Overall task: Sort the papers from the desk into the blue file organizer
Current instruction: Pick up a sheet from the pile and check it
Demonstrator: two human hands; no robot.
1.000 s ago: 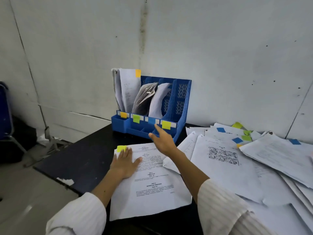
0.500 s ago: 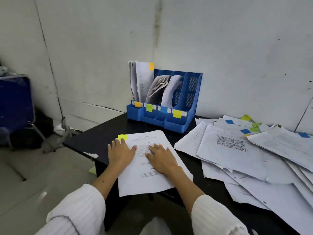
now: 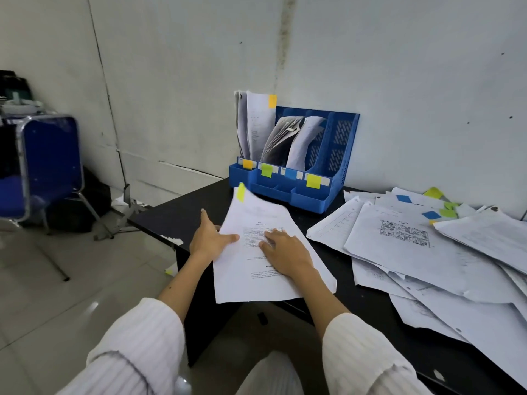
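Head view: our left hand [image 3: 209,239] and right hand [image 3: 285,252] grip tabbed paper [image 3: 256,269], desk's [image 3: 176,218] left corner, before blue organizer [image 3: 328,195].
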